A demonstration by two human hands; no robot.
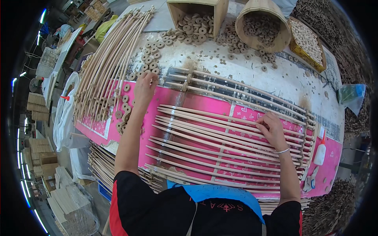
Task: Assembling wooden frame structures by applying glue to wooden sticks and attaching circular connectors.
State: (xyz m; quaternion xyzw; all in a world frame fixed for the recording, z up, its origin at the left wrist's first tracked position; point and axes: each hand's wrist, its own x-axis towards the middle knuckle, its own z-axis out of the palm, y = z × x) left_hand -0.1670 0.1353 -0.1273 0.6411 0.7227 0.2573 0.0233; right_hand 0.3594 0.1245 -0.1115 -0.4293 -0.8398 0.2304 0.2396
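Note:
My left hand point(145, 87) reaches over the left part of the table. Its fingers are curled down beside loose wooden rings point(147, 60); what they hold, if anything, is hidden. My right hand point(272, 129), with a bracelet at the wrist, pinches a thin wooden rod point(236, 118) near its right part. That rod lies in a row of several pale rods point(204, 138), side by side across a pink sheet point(157, 95). Rings sit on the rods near their right ends. Farther back, more rods point(240, 92) carry rings at both ends.
A bundle of rods point(106, 63) fills the table's left side. At the back, a wooden box point(220, 15) and a tipped wooden bucket point(281, 37) spill rings. A yellow crate point(305, 55) holds small pale pieces. A white glue bottle point(319, 154) with red tip lies at right, near scissors point(313, 179).

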